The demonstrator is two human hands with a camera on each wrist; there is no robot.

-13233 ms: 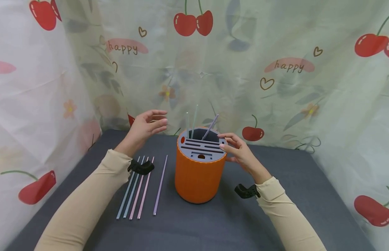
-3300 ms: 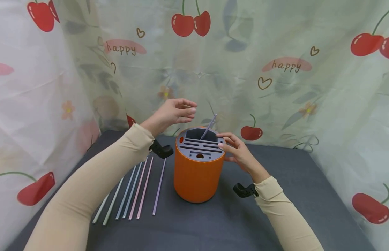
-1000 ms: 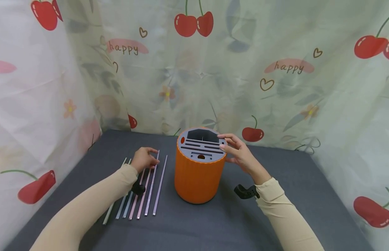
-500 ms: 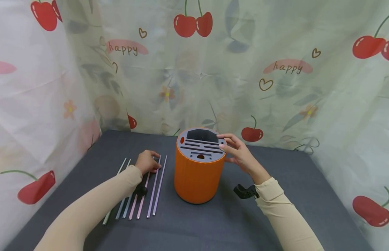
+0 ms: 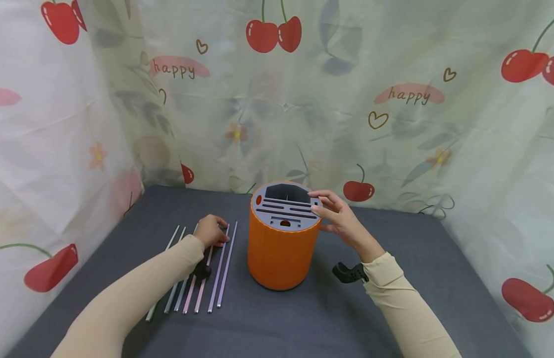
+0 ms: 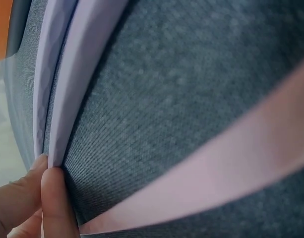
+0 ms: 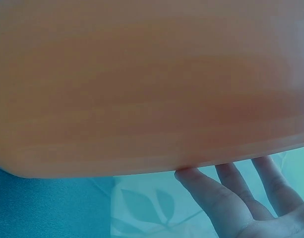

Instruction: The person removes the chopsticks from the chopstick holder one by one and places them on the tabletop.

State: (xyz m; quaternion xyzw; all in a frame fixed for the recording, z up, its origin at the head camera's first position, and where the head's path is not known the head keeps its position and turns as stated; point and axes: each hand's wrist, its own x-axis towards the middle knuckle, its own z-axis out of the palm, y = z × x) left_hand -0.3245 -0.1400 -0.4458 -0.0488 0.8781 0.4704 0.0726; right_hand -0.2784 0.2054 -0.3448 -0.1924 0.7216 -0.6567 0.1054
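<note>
Thumb and finger of my left hand [image 5: 211, 231] pinch a purple metallic chopstick [image 5: 217, 283] near its far end, flat on the cloth. Close beside it, nearly parallel, lies a second purple chopstick [image 5: 226, 268]; in the left wrist view the thumb tip touches or nearly touches it. Further left lie pink [image 5: 199, 296], blue [image 5: 171, 298] and green [image 5: 150, 313] chopsticks, partly hidden by the left hand and sleeve. My right hand [image 5: 344, 219] grips the right rim of an upright orange utensil holder [image 5: 281, 258], fingertips against its side [image 7: 142, 99]. No chopstick shows in its large opening.
The holder's grey slotted lid [image 5: 285, 209] has a wide opening at the back. Dark grey cloth [image 5: 348, 318] covers the table. A printed curtain [image 5: 285, 124] stands close behind and along both sides. A black wrist camera [image 5: 348, 272] hangs under the right wrist.
The green chopsticks, then the last purple one, have left the holder for the row on the cloth. Most recently my left hand shifted the purple one slightly nearer. The right hand stays put.
</note>
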